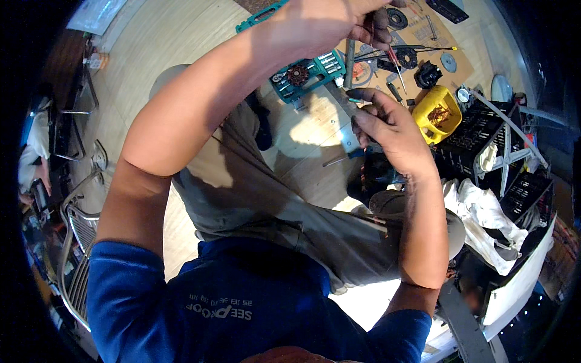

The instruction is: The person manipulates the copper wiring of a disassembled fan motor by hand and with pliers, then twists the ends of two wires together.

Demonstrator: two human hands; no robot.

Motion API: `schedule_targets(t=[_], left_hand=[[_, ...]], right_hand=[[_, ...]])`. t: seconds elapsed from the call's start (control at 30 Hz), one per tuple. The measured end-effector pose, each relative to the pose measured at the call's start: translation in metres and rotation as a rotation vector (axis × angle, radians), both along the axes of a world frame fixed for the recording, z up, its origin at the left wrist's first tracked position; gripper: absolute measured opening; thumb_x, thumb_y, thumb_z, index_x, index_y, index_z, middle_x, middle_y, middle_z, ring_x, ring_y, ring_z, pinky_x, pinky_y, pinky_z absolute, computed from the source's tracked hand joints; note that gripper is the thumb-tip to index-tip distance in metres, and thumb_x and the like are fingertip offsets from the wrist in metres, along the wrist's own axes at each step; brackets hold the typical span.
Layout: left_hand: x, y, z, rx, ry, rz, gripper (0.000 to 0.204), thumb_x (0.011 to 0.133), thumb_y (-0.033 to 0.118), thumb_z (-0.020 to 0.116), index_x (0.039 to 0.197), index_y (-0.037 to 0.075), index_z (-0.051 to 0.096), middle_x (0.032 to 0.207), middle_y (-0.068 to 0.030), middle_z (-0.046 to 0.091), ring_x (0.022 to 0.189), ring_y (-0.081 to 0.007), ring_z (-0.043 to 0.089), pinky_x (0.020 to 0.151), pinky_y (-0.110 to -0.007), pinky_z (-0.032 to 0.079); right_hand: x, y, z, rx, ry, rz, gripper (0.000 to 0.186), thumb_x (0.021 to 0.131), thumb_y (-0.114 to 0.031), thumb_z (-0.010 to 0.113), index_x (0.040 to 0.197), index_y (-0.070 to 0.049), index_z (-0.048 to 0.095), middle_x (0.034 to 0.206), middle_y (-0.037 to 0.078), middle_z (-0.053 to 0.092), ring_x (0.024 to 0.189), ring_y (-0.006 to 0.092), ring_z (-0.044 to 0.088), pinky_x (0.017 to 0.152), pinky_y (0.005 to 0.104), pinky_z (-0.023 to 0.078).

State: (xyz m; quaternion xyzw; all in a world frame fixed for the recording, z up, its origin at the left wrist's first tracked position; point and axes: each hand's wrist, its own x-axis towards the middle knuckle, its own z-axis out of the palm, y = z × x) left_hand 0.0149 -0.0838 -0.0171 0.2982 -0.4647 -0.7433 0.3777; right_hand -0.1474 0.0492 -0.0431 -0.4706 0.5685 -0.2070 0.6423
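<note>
My left hand (pixel 372 27) reaches to the upper edge, partly cut off, its darkened fingers curled. Their tips meet the upper end of a red-handled screwdriver (pixel 393 57), whose thin shaft points down over the cardboard. Lower down, my right hand (pixel 390 124) is closed, thumb and fingers bent toward each other. By its index finger shows a small greenish sliver (pixel 356 100); what the fingers hold is not clear. Left of that hand, a flat grey bar (pixel 340 101) slants beneath it. A teal tool case (pixel 330 79) with sockets lies open, a dark toothed disc (pixel 297 75) on it.
A yellow cut-open container (pixel 453 124) with rusty screws stands right of my right hand. Cardboard (pixel 463 66) bears a black ring (pixel 396 19), a black part (pixel 428 74) and cables. Black crates (pixel 469 136) and white cloths (pixel 484 212) crowd the right. A metal chair (pixel 78 242) stands left.
</note>
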Motion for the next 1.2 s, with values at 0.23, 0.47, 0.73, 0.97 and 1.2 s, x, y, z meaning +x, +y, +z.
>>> schedule_targets(t=[0.23,0.47,0.73,0.97,1.2], left_hand=[[-0.019,0.012,0.004,0.151,0.240,-0.054,0.020,0.097,0.017,0.050,0.108,0.001,0.053,0.087,-0.0107,0.062,0.074,-0.0202,0.062,0.066,-0.032,0.055],[-0.032,0.016,0.009,0.192,0.328,-0.037,0.018,0.096,0.019,0.052,0.106,0.004,0.052,0.086,-0.0086,0.060,0.073,-0.0205,0.062,0.065,-0.034,0.055],[-0.041,0.015,0.009,0.169,0.372,-0.109,0.017,0.096,0.026,0.052,0.096,0.010,0.054,0.067,0.0014,0.044,0.058,-0.0130,0.044,0.051,-0.026,0.040],[-0.028,0.014,0.000,0.112,0.303,-0.284,0.018,0.098,0.022,0.048,0.100,0.005,0.052,0.085,-0.0038,0.057,0.072,-0.0126,0.055,0.066,-0.027,0.046],[-0.046,0.037,0.015,0.293,0.086,-0.065,0.021,0.097,0.030,0.049,0.098,0.009,0.054,0.062,0.0028,0.040,0.055,-0.0115,0.041,0.055,-0.026,0.039]], right_hand=[[0.003,-0.007,0.005,-0.075,-0.396,-0.304,0.024,0.094,-0.026,0.056,0.103,-0.004,0.057,0.065,0.000,0.044,0.056,0.0104,0.042,0.053,0.0234,0.038],[-0.001,-0.013,0.002,-0.140,-0.464,-0.423,0.020,0.096,-0.025,0.053,0.095,-0.006,0.060,0.063,-0.005,0.049,0.053,0.0032,0.038,0.047,0.0186,0.030],[-0.017,-0.006,0.000,-0.115,-0.456,-0.464,0.016,0.093,-0.023,0.059,0.095,-0.007,0.060,0.064,-0.006,0.049,0.052,0.0032,0.038,0.046,0.0184,0.029],[-0.024,-0.006,0.013,-0.055,-0.258,-0.359,0.016,0.091,-0.024,0.061,0.092,-0.008,0.064,0.064,-0.007,0.049,0.051,0.0022,0.039,0.044,0.0177,0.028],[-0.035,-0.005,0.005,-0.117,-0.144,-0.327,0.021,0.087,-0.020,0.065,0.091,0.000,0.068,0.067,0.000,0.058,0.062,0.0086,0.049,0.059,0.0258,0.042]])
